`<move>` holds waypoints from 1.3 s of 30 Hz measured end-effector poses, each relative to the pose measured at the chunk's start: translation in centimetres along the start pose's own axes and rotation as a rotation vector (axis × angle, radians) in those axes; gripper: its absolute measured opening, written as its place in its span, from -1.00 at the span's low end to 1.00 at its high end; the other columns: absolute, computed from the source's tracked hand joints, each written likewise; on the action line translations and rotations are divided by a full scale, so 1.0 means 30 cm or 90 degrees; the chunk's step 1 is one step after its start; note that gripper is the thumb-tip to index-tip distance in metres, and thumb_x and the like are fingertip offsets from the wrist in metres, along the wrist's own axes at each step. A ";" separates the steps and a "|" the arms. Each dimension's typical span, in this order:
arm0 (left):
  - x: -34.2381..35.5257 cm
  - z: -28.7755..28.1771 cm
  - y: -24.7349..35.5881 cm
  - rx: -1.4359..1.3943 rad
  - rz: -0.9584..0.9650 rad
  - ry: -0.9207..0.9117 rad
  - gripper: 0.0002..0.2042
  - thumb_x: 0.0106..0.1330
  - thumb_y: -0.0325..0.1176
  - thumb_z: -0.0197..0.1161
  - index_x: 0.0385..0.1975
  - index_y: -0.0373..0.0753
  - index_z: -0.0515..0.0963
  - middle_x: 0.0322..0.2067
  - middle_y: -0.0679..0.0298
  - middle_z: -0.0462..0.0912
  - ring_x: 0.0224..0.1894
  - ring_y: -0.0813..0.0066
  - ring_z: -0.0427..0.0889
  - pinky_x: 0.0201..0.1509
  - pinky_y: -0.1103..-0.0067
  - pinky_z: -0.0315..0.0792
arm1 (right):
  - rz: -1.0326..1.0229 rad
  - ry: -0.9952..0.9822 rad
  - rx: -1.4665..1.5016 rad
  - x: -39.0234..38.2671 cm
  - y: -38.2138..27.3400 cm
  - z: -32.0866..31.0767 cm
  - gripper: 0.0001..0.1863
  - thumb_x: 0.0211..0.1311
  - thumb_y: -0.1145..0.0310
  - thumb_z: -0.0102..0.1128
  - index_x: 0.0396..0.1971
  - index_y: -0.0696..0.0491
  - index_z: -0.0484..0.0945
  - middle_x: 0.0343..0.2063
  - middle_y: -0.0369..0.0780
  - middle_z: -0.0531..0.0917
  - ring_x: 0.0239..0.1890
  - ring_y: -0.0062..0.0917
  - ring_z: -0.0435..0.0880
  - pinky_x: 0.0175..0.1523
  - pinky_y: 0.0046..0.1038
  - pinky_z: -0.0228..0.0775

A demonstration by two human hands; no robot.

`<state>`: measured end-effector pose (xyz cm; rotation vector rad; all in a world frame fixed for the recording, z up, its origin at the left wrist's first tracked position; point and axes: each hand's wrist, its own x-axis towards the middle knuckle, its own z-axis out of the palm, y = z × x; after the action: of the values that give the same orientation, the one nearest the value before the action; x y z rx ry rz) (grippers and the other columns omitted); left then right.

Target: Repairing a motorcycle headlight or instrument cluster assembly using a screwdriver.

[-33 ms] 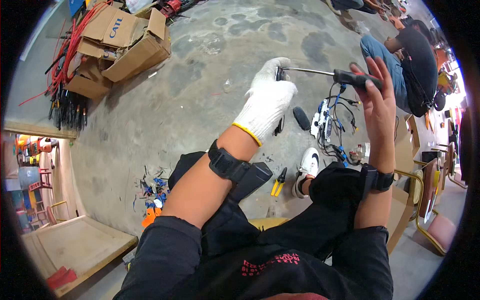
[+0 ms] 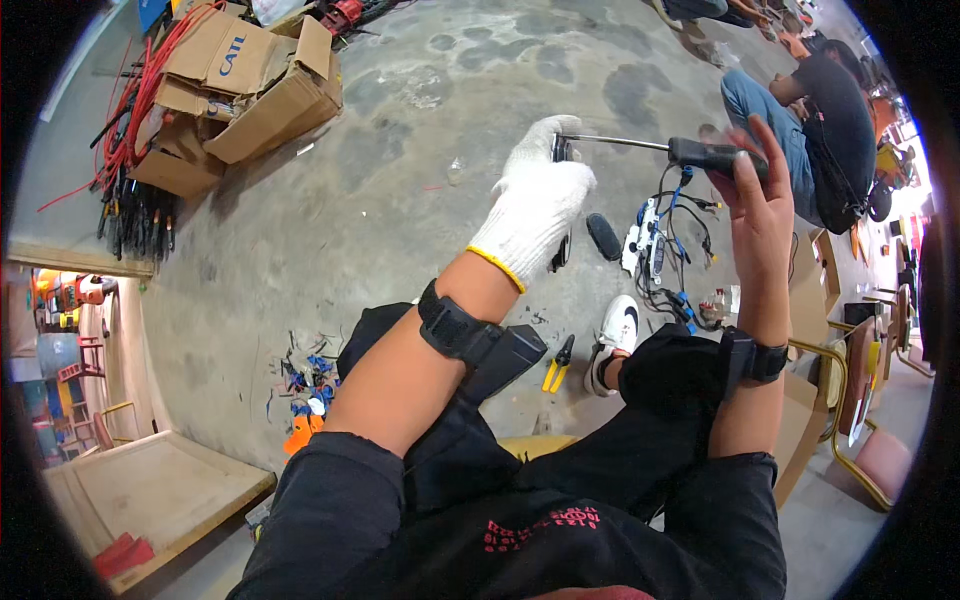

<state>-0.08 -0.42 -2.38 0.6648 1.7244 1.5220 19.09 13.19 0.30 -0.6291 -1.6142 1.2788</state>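
Concrete floor [image 2: 330, 240] below; at 1 o'clock, gloved left hand [image 2: 543, 185] grips a dark part [image 2: 561, 150]; at 2 o'clock, right hand [image 2: 760, 210] grips a screwdriver [image 2: 703, 155].

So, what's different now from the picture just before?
The right hand has shifted its grip on the screwdriver handle, which seems to have turned: its red patch no longer shows. Which way, I can't tell. Nothing was visibly picked up or let go. The gloved left hand stays closed on a small dark part; the yellow-handled cutters haven't moved.
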 end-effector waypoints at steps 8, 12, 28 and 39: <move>0.021 -0.006 -0.003 0.077 0.014 0.045 -0.49 0.02 -0.57 0.19 0.08 -0.16 0.47 -0.33 0.29 0.55 -0.50 0.52 0.55 -0.40 0.56 0.51 | 0.214 0.052 0.047 0.024 -0.004 -0.004 -0.54 0.46 0.13 -0.10 0.11 0.21 0.36 0.03 -0.08 0.49 -0.10 -0.41 0.65 -0.05 -0.48 0.51; 0.010 0.000 0.001 0.059 0.013 0.005 -0.48 0.03 -0.56 0.20 0.09 -0.13 0.47 -0.33 0.29 0.55 -0.48 0.52 0.56 -0.38 0.57 0.51 | -0.008 -0.008 0.096 -0.004 -0.013 -0.007 -0.52 0.46 0.14 -0.06 0.17 0.19 0.31 0.12 -0.04 0.45 -0.07 -0.41 0.64 -0.04 -0.48 0.51; -0.010 0.009 -0.006 0.090 0.056 -0.008 -0.50 0.05 -0.53 0.18 0.08 -0.13 0.47 -0.32 0.33 0.53 -0.43 0.57 0.54 -0.36 0.60 0.51 | 0.374 0.033 -0.204 0.035 -0.028 -0.059 -0.48 0.42 0.05 -0.01 0.13 0.19 0.39 -0.05 -0.08 0.56 -0.09 -0.43 0.66 -0.14 -0.54 0.54; -0.017 -0.011 0.010 0.062 0.095 -0.019 -0.48 0.03 -0.54 0.20 0.10 -0.13 0.49 -0.25 0.31 0.56 -0.43 0.56 0.56 -0.34 0.59 0.53 | 0.127 0.056 -0.176 0.015 -0.028 -0.025 -0.67 0.42 0.16 0.06 -0.26 0.14 0.61 -0.51 -0.27 0.65 -0.61 -0.68 0.57 -0.58 -0.63 0.36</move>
<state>-0.07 -0.98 -1.97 0.8794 1.7694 1.5266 19.69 13.63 1.26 -1.0245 -1.7018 1.1594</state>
